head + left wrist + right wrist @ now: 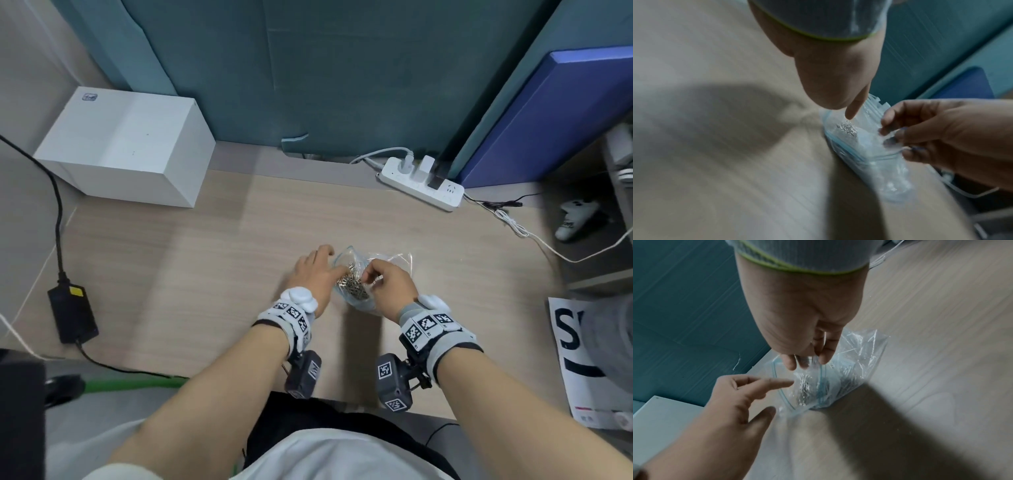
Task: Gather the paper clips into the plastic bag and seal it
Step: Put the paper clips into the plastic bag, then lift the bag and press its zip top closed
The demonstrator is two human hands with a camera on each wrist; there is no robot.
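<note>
My right hand (388,284) pinches the upper lip of the plastic bag (857,363), holding its mouth agape toward my left hand (317,272), whose relaxed fingers push the paper clips (349,282) rightward inside.

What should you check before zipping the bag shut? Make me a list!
1. Clips inside the bag: ok, a pile shows through the plastic.
2. Stray clips on the desk: ok in the head view, none seen, though the hands hide some of it.
3. Bag mouth open: not ok for sealing, the blue zip strips stand apart.
4. Right hand pinching the top edge: ok.
5. Left hand clear of the mouth: not ok, a finger points into it.
6. Zip strips lined up: cannot tell, too blurred.
</note>
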